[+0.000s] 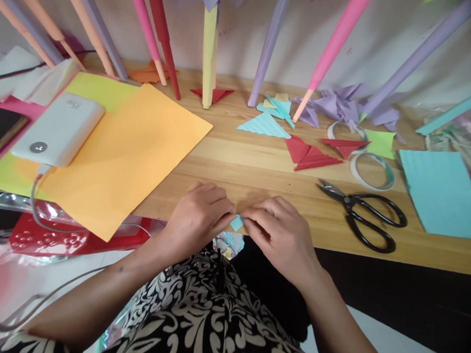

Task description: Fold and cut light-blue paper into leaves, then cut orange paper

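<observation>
Head view: paper work in progress at the front edge of a wooden desk (228, 165). The left hand (203, 212) and right hand (278, 233) meet fingertip to fingertip, each with thumb and fingers closed in a pinch on a small light-blue paper diamond (237, 223). This piece lies between them at the desk's near edge; most of its outline is covered by the fingers, so its exact folds cannot be told.

Finished or partly finished work appears behind. Rolled paper tubes, among them a pink tube (342, 36) and a purple tube (271, 44), lean toward the wall and seem complete as rolls. A pleated light-blue triangle (265, 125), a red folded triangle (319, 158) and crumpled purple paper (341, 106) lie nearby, shaped but, it appears, not joined to any tube.

Apparently unworked stock comprises the flat orange sheet (140, 148) at left; the turquoise sheet (446, 194) at right bears faint creases. The black-handled scissors (350, 203) and tape roll (389, 179) rest unheld. The diamond in hand is judged to be at an intermediate stage, its shaping not yet done.
</observation>
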{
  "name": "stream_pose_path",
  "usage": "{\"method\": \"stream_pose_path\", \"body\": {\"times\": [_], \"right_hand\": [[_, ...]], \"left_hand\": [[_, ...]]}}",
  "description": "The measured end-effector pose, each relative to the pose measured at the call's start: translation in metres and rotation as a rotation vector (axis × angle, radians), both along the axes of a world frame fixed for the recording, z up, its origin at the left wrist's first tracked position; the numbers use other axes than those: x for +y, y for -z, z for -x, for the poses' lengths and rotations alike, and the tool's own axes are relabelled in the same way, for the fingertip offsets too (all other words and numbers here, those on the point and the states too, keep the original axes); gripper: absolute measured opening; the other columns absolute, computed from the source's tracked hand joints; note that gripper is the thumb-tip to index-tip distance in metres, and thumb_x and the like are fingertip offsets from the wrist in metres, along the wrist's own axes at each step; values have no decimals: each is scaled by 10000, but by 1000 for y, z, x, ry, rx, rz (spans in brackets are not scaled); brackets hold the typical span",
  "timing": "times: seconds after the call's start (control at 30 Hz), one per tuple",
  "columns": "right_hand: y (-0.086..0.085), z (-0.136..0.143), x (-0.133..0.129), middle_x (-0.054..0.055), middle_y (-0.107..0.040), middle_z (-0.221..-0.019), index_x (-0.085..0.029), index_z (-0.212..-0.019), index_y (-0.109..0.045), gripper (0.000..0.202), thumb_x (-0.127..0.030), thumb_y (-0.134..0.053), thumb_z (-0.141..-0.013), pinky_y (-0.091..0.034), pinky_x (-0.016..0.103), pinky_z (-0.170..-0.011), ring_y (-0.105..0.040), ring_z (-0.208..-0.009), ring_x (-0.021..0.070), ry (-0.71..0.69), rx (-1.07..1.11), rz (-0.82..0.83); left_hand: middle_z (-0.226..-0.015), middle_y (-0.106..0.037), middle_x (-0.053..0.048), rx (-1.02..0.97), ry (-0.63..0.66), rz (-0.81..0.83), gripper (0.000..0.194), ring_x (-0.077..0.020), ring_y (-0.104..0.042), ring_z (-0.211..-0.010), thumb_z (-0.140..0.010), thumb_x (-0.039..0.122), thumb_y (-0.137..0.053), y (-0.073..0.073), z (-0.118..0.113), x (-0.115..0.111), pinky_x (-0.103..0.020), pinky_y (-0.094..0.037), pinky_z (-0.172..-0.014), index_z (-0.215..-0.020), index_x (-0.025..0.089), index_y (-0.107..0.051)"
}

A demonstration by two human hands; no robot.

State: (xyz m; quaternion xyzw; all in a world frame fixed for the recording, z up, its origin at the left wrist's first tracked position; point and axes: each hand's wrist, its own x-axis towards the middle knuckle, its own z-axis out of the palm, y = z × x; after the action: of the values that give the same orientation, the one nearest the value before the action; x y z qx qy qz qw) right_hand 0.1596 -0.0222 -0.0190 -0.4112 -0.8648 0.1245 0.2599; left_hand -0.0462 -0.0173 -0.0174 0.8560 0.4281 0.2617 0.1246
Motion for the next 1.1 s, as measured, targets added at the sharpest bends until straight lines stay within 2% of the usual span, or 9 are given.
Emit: {"method": "stream_pose_path", "body": {"times": [0.2,0.4,0.57,0.7,0.8,0.87,0.93,1.0,1.1], "right_hand": [[0,4,-1,37,-653,-814,-188,-904,-702,162,-137,-554,-943,-422,309,-679,-550,-785,180,21,-72,-52],[2,0,-7,39,-643,-836,-213,-975,-717,266,-63,-501,-926,-379,312,-674,-516,-788,194,15,-136,-99],[-1,0,-17,47,-676,-971,-270,-1111,-706,364,-44,-502,-912,-356,341,-715,-537,-875,212,56,-205,-64],[1,-21,-25,51,-685,-1063,-310,-1134,-712,461,7,-493,-881,-371,361,-729,-553,-922,229,128,-254,-115],[1,-48,-30,77,-680,-1080,-252,-1129,-719,453,14,-449,-881,-416,374,-748,-570,-946,245,228,-249,-139],[-4,-57,-33,90,-680,-1084,-214,-1149,-707,429,-4,-433,-894,-443,377,-775,-586,-962,247,295,-209,-152],[-11,-51,-33,89,-690,-1063,-203,-1174,-687,366,-64,-452,-930,-453,377,-815,-604,-973,242,332,-143,-157],[-16,-30,-29,75,-711,-1019,-208,-1157,-682,267,-163,-505,-962,-447,376,-825,-618,-947,237,302,-98,-139],[-18,5,-18,55,-724,-966,-214,-1004,-705,130,-260,-602,-940,-422,365,-805,-624,-936,239,224,-127,-62]], "left_hand": [[-799,-649,-36,-14,44,9,211,-169,-546,-783,-986,204,-519,0,6,-3,-329,-381,-719,-813,156,-630],[-887,-663,-48,-29,70,-54,189,-177,-525,-811,-994,145,-467,6,13,-10,-338,-362,-709,-1014,177,-652],[-828,-618,-42,63,19,-125,187,-181,-498,-791,-982,191,-513,7,13,-19,-334,-336,-686,-944,199,-696],[-916,-631,-63,74,-48,-208,245,-187,-490,-812,-963,130,-504,10,16,-25,-320,-319,-682,-1040,225,-716],[-944,-638,-59,81,-104,-255,247,-196,-491,-851,-954,128,-523,14,18,-28,-318,-307,-695,-1023,251,-726],[-932,-639,-53,85,-116,-289,261,-196,-488,-851,-958,128,-510,15,18,-29,-314,-302,-697,-1002,256,-733],[-918,-638,-49,96,-113,-316,283,-191,-480,-831,-964,128,-487,14,18,-29,-307,-297,-689,-993,257,-737],[-911,-637,-45,112,-116,-324,292,-186,-479,-823,-968,133,-477,14,17,-29,-301,-301,-689,-998,256,-740],[-911,-636,-47,128,-122,-325,277,-188,-486,-837,-966,147,-489,15,16,-29,-299,-317,-708,-996,252,-744]]}}
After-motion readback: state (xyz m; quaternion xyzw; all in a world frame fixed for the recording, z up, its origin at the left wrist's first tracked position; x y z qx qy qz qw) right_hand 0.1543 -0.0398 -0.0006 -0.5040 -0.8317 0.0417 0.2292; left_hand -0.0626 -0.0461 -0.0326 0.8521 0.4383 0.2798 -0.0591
